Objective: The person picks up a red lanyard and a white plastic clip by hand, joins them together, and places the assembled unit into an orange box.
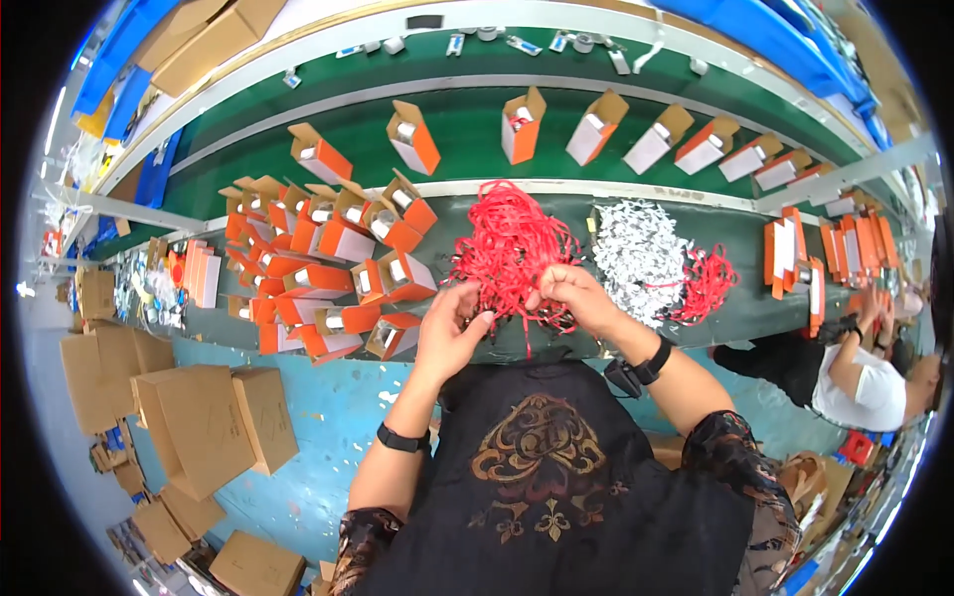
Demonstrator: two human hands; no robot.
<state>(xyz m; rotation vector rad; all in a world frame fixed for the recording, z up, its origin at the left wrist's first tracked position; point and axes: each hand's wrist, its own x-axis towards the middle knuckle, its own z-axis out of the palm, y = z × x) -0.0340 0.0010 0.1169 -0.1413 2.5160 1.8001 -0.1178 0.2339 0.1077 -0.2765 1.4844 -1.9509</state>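
A tangled heap of red ribbon-like straps [512, 233] lies on the dark green bench in front of me. At the near left side of this heap is my left hand [452, 333], its thumb apart from the loosely bent fingers and no clear hold showing. My right hand [576, 293] is closed at the heap's near right side, the fingers curled and the thumb pressed in against a red strap. Close by on the right lies a pile of small white pieces [641, 258], with a smaller bunch of red straps [708, 286] beside it.
Several open orange-and-white boxes [318, 273] crowd the bench at left. More boxes [522, 124] stand in a row on the green conveyor [462, 124]. Orange boxes [785, 253] stand at right, near a co-worker [860, 382]. Brown cartons [194, 427] are on the floor at left.
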